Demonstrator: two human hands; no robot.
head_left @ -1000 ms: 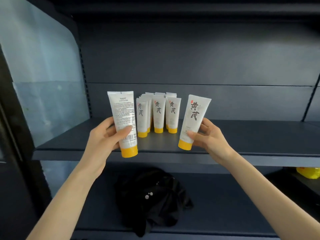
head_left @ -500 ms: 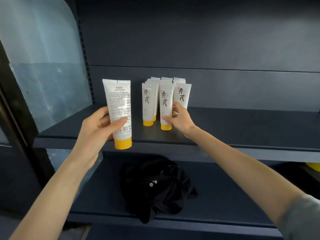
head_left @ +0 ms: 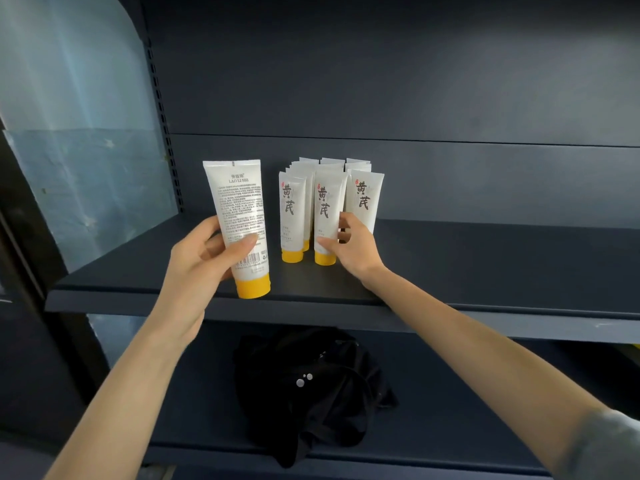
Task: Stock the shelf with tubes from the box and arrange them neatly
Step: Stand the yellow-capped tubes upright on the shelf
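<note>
My left hand [head_left: 204, 258] grips a white tube with a yellow cap [head_left: 239, 216], cap down, its printed back label facing me, above the front edge of the dark shelf [head_left: 485, 265]. Several matching tubes stand cap down in rows at the shelf's middle. My right hand [head_left: 349, 247] pinches the front middle tube [head_left: 325, 209], thumb on its face and fingers behind it. To that tube's left stands another front tube [head_left: 290, 213], and a third [head_left: 363, 199] stands to its right, partly hidden by my fingers.
A black cloth bundle [head_left: 311, 386] lies on the lower shelf. A translucent panel [head_left: 79, 161] closes the left side beside a perforated upright [head_left: 162, 133]. The shelf's back wall rises behind the tubes. The bare shelf runs on to the right of the tubes.
My right hand carried its tube from the shelf's front to the front of the middle row and still holds it there. My left hand keeps its tube, barely moved. The view came closer.
</note>
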